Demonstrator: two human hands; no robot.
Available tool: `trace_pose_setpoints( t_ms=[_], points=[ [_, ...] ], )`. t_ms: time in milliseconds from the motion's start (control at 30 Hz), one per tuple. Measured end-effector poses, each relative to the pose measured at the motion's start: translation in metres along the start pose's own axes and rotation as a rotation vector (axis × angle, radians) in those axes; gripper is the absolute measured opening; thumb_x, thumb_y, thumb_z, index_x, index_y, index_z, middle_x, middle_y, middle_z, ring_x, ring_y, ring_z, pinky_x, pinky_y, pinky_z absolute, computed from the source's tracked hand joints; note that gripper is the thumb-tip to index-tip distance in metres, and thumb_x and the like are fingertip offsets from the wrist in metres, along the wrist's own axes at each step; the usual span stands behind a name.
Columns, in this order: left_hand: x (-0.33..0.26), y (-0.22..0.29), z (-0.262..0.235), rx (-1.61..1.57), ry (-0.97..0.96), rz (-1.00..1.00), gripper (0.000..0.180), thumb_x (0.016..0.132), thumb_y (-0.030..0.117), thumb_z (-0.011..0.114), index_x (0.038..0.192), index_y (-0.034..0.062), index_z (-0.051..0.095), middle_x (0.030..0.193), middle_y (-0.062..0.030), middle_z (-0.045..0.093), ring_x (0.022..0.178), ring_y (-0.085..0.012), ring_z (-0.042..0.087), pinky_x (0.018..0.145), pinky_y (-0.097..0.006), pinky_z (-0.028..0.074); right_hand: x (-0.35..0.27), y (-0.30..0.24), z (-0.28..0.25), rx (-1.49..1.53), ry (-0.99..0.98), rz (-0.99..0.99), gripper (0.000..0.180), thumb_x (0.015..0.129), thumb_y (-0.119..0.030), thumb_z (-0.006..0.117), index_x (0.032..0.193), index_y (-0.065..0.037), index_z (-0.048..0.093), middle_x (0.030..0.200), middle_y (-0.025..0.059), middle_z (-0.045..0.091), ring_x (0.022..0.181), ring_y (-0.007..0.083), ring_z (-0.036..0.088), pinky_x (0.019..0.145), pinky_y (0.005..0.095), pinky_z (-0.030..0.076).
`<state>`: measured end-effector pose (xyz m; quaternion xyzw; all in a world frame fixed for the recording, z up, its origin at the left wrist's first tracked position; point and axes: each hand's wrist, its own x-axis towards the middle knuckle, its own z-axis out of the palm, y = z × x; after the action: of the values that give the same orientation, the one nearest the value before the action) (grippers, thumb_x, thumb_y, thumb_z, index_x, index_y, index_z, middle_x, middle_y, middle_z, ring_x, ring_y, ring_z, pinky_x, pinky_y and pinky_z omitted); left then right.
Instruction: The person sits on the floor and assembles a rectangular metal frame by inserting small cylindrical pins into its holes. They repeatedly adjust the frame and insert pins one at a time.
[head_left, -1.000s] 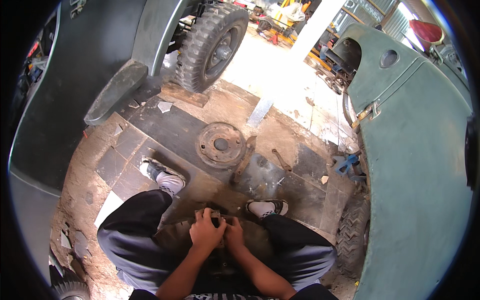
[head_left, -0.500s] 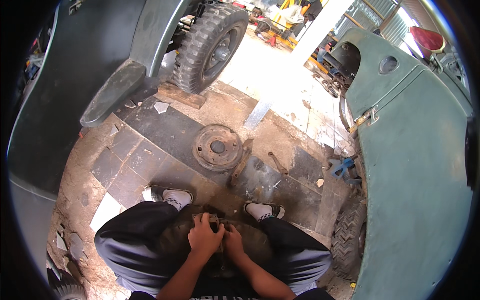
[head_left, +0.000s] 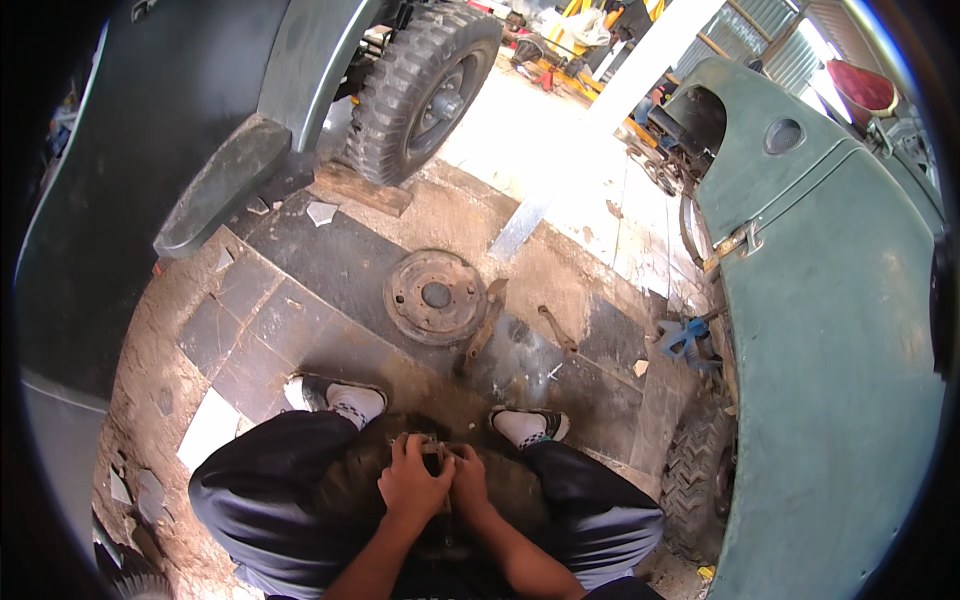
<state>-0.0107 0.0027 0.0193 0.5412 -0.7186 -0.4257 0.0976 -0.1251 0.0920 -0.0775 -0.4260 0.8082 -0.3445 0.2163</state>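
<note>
Between my knees, my left hand (head_left: 411,484) is closed over a small, dark, blocky metal part (head_left: 430,441), its fingers bent across the top. My right hand (head_left: 469,482) pinches the same part from the right side, thumb and fingertips close to the left thumb. Most of the part is covered by my fingers, so its exact kind cannot be made out. Below both hands a dark worn tyre (head_left: 352,487) lies between my legs, in shadow.
Ahead on the tiled floor lie a rusty round brake drum or plate (head_left: 436,318), a long rusty metal arm (head_left: 487,332) and a short link (head_left: 557,328). Green vehicle bodies (head_left: 830,330) flank me. A wheel (head_left: 425,95) stands beside a wooden plank (head_left: 362,190); a blue stand (head_left: 685,340) sits right.
Both hands stay on the metal part and sit slightly lower in the picture. The left fingers have shifted a little; the floor parts have not moved.
</note>
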Motion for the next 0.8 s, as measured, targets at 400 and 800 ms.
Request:
trace_pose_setpoints(
  t_ms=[400, 800],
  points=[
    [0.001, 0.002, -0.003, 0.040, -0.007, -0.035, 0.072, 0.085, 0.049, 0.086, 0.143, 0.0171, 0.057, 0.150, -0.0141, 0.062, 0.120, -0.0459, 0.071, 0.100, -0.057, 0.057, 0.004, 0.004, 0.001, 0.038, 0.030, -0.052, 0.033, 0.098, -0.010, 0.068, 0.129, -0.013, 0.079, 0.121, 0.0202, 0.072, 0.109, 0.0439, 0.073, 0.094, 0.0504, 0.061],
    [0.005, -0.002, 0.004, -0.016, 0.109, -0.010, 0.070, 0.079, 0.044, 0.089, 0.135, 0.0151, 0.060, 0.121, -0.0173, 0.077, 0.107, -0.0451, 0.075, 0.092, -0.057, 0.060, -0.004, 0.012, 0.000, -0.031, -0.003, -0.096, 0.038, 0.095, -0.010, 0.072, 0.133, -0.014, 0.078, 0.122, 0.0193, 0.069, 0.110, 0.0429, 0.073, 0.091, 0.0498, 0.060]
  ],
)
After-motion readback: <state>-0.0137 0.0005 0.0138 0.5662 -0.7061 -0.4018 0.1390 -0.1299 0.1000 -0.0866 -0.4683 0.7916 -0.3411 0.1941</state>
